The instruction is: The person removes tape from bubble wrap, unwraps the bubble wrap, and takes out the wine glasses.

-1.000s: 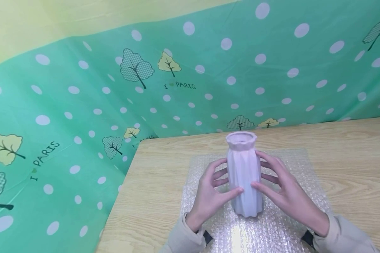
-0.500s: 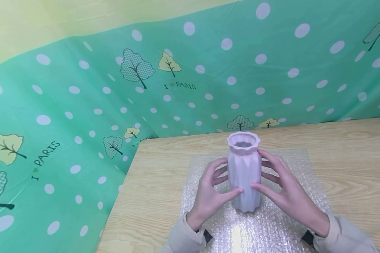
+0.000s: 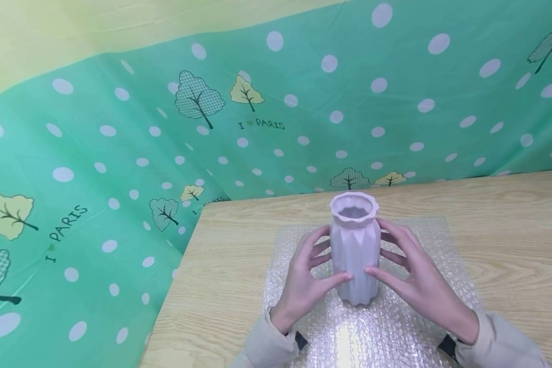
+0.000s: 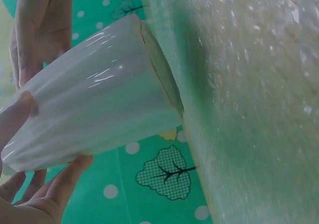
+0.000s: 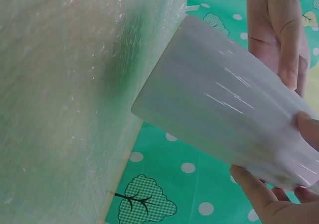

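Observation:
A pale lilac-white vase (image 3: 356, 250) with a fluted body and a scalloped rim is held between both hands in the head view. My left hand (image 3: 302, 283) grips its left side, thumb on the front and fingers behind. On the opposite side my right hand (image 3: 416, 281) holds it the same way, the two thumbs almost level. Its mouth tips toward the head camera, showing the hollow inside. In the left wrist view the glossy vase (image 4: 99, 94) slants, its base edge close over the bubble wrap (image 4: 259, 114). The fingers behind the vase are partly hidden.
Beneath the vase, a sheet of bubble wrap (image 3: 391, 337) lies on the wooden table (image 3: 221, 266). A green curtain (image 3: 239, 168) with white dots and printed trees hangs along the table's back and left edges.
The vase has tipped, its mouth turning toward the head camera so that more of the inside shows. Its base has swung away toward the back. Both hands have stayed nearly in place around it.

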Action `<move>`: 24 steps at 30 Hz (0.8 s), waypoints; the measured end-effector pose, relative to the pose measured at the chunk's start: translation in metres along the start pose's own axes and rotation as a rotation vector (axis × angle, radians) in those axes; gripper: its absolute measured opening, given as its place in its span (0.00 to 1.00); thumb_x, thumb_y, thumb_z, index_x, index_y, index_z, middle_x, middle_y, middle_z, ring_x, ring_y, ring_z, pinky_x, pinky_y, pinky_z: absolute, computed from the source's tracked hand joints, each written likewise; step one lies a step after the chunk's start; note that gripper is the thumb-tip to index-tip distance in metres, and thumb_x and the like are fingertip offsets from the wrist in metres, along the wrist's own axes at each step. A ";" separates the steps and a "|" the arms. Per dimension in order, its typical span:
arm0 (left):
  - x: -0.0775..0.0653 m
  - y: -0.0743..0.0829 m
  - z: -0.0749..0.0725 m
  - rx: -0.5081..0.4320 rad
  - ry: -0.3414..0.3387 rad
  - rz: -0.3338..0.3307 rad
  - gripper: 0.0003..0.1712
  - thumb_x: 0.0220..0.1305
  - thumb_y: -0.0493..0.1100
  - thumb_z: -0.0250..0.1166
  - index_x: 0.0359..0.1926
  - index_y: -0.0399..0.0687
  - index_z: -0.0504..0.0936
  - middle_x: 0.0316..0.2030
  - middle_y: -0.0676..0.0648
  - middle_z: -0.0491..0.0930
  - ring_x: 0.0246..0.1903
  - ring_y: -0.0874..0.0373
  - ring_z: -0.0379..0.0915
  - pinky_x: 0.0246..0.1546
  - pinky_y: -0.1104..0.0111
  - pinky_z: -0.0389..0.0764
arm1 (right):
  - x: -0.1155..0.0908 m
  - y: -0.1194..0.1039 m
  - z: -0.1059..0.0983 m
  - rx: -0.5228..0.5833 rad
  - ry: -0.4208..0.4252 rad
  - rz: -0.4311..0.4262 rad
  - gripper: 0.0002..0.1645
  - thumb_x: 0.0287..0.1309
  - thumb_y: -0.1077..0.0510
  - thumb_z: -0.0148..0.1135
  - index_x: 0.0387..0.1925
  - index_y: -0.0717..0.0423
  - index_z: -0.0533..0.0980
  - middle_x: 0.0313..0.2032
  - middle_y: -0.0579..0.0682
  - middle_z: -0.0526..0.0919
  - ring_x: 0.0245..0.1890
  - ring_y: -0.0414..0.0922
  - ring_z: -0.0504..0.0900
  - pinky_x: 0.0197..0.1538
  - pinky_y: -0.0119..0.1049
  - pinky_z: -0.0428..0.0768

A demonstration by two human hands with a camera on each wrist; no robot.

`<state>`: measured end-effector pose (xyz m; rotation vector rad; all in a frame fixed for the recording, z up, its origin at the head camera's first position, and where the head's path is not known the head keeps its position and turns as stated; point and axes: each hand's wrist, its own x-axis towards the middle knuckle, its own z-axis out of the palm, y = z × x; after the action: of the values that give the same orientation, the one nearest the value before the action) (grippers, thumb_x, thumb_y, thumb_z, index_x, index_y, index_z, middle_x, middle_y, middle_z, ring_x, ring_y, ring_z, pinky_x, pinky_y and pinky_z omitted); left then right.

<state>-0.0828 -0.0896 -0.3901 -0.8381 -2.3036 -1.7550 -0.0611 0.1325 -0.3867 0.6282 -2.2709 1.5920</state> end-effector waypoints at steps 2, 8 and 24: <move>0.000 0.000 0.000 0.007 -0.002 0.002 0.52 0.50 0.36 0.77 0.73 0.51 0.61 0.66 0.42 0.67 0.61 0.46 0.74 0.56 0.65 0.81 | 0.000 0.000 0.000 0.001 0.004 -0.008 0.60 0.43 0.75 0.74 0.75 0.48 0.57 0.64 0.49 0.66 0.63 0.30 0.68 0.57 0.23 0.78; 0.001 -0.002 0.000 0.026 -0.003 0.009 0.52 0.49 0.36 0.78 0.73 0.48 0.61 0.64 0.41 0.67 0.61 0.45 0.74 0.57 0.66 0.80 | -0.001 0.001 0.002 0.007 0.011 -0.027 0.60 0.41 0.76 0.75 0.74 0.50 0.58 0.64 0.49 0.66 0.63 0.31 0.68 0.57 0.22 0.77; 0.001 -0.009 0.003 0.026 -0.013 0.066 0.52 0.48 0.33 0.77 0.72 0.48 0.60 0.64 0.41 0.66 0.63 0.47 0.71 0.61 0.65 0.78 | 0.000 0.008 0.002 -0.019 0.003 -0.105 0.61 0.35 0.79 0.76 0.72 0.58 0.58 0.66 0.49 0.65 0.66 0.32 0.67 0.60 0.24 0.75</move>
<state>-0.0877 -0.0885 -0.3986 -0.9128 -2.2750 -1.6936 -0.0652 0.1331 -0.3935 0.7269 -2.2091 1.5195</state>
